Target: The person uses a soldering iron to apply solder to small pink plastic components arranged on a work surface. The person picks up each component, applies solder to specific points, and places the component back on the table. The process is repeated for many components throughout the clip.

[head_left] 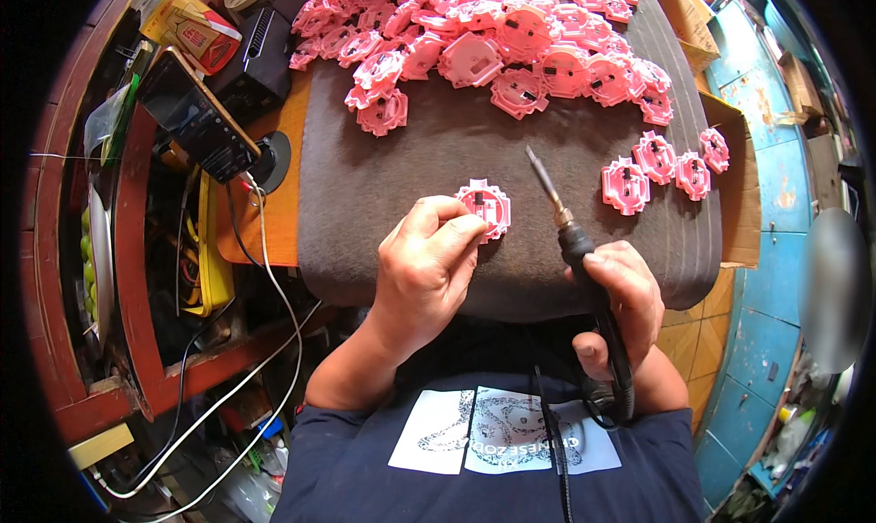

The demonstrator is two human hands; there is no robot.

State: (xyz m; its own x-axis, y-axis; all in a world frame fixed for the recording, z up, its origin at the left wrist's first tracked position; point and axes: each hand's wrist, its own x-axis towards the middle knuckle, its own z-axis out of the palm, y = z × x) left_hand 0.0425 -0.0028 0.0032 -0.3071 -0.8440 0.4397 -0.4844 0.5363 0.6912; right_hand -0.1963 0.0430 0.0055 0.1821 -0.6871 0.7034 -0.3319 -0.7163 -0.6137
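Observation:
My left hand [424,254] is closed, thumb and forefinger pinched at the lower left side of a pink plastic part [495,208]. This part lies on the dark cloth and carries a small black component; my fingertips cover some of it. In my right hand [625,290] is a soldering iron [577,240], gripped by its black handle. Its metal tip points up and away, to the right of the part and apart from it. The iron's cord hangs down by my right forearm.
A large heap of similar pink parts [525,35] covers the far side of the cloth-covered table [383,185]. Several more pink parts [626,185] lie at the right. On the left stand a phone [201,112] on a holder, a yellow bottle [192,30] and white cables [266,267].

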